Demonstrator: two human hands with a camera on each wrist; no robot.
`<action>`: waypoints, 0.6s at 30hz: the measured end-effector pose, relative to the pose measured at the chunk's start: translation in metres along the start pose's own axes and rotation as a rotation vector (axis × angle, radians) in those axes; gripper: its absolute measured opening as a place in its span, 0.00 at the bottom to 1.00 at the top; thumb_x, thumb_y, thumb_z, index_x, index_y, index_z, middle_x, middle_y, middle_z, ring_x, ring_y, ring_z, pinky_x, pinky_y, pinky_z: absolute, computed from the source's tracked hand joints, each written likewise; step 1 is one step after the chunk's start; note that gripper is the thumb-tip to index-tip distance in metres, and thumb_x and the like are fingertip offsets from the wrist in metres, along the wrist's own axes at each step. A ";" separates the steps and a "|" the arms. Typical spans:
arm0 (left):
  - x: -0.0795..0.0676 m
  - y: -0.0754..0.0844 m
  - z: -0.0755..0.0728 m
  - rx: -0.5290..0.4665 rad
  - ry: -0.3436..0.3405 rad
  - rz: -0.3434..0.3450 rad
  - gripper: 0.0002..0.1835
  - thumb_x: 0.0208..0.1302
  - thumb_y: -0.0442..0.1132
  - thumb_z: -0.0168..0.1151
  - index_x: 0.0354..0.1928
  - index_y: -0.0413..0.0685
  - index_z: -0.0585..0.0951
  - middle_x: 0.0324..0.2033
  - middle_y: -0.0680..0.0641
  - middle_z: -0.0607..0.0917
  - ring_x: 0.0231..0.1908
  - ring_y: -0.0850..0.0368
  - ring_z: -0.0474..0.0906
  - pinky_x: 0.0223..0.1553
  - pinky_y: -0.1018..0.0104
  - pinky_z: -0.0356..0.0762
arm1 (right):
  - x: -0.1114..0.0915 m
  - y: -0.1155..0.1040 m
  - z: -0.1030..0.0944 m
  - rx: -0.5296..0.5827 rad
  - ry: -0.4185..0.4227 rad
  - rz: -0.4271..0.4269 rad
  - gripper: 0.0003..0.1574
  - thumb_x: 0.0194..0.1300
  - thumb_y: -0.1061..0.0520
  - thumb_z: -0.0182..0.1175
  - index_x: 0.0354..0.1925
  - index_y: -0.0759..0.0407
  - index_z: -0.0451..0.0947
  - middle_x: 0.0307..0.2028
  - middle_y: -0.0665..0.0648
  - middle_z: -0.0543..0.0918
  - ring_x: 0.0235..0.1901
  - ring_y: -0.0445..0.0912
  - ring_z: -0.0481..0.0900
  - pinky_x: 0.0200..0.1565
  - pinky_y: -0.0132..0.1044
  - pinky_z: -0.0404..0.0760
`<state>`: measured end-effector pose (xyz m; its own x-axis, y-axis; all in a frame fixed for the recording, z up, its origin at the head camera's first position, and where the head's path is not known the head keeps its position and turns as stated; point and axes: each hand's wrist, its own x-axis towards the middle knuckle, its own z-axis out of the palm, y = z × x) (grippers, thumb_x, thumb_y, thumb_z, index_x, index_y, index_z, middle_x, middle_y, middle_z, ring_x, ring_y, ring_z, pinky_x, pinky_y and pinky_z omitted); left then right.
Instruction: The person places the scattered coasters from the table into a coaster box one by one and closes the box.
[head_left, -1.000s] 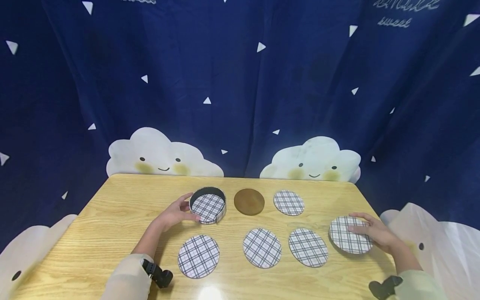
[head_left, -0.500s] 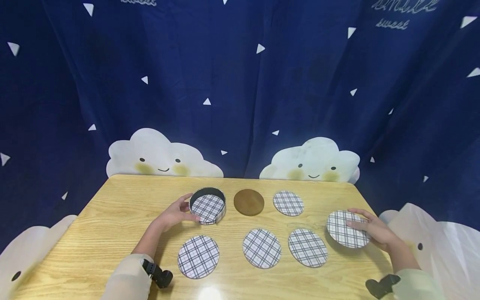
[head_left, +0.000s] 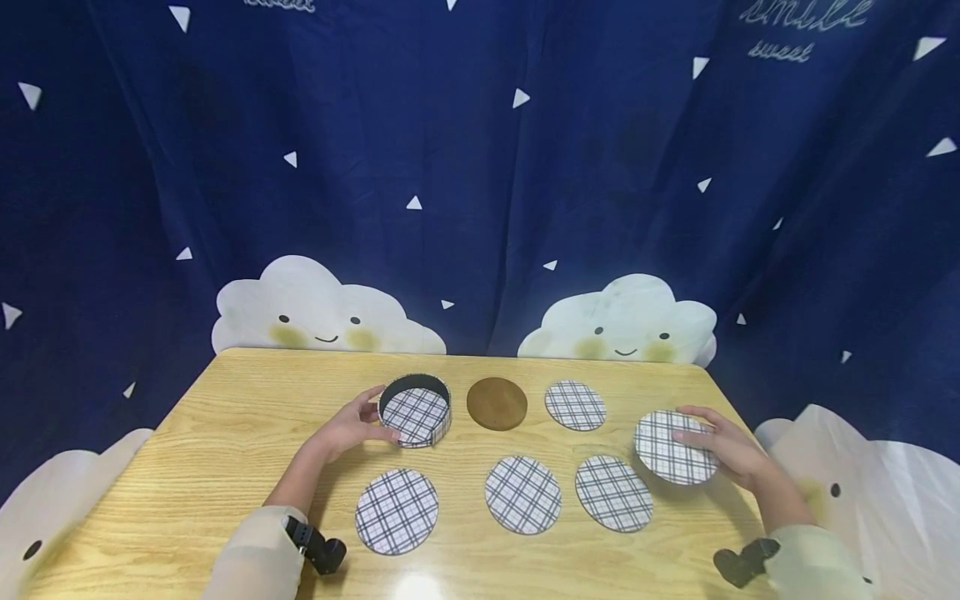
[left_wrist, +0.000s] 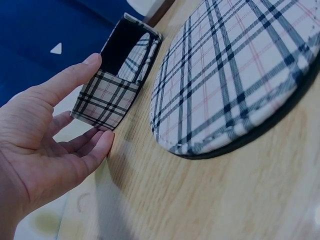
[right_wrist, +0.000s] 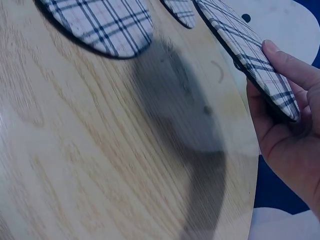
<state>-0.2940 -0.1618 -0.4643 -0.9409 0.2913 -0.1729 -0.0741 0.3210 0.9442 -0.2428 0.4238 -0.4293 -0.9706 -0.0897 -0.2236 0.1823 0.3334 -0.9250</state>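
Observation:
My left hand (head_left: 348,429) holds the side of a round plaid coaster holder (head_left: 415,381) with dark inner walls. In the left wrist view, the thumb lies at the rim of the holder (left_wrist: 106,102) and the fingers reach below its side; a plaid coaster lies inside. At the right, a plaid coaster (head_left: 667,450) is pinched in my right hand (head_left: 731,450), thumb on top and fingers underneath. The right wrist view shows this coaster (right_wrist: 245,47) tilted and raised above the table, its shadow on the wood.
Several plaid coasters lie flat on the wooden table (head_left: 247,433): one near left (head_left: 397,512), two toward the middle, and one at the back (head_left: 575,406). A brown round disc (head_left: 497,404) sits right of the holder. Behind hangs a blue curtain (head_left: 480,167) with clouds.
My right hand has moved left and slightly away from me with the coaster, lifting it. The left hand and the holder have stayed in place.

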 end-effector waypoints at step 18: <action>-0.001 0.000 -0.002 0.001 -0.008 0.018 0.56 0.48 0.38 0.73 0.73 0.45 0.46 0.63 0.29 0.64 0.64 0.34 0.61 0.64 0.42 0.61 | 0.013 -0.018 0.025 0.017 0.015 -0.030 0.45 0.63 0.54 0.60 0.68 0.63 0.47 0.37 0.47 0.81 0.34 0.42 0.84 0.37 0.36 0.84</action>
<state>-0.2941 -0.1637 -0.4641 -0.9394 0.3044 -0.1579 -0.0567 0.3163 0.9470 -0.2550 0.3930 -0.4230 -0.9779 -0.0853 -0.1909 0.1554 0.3150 -0.9363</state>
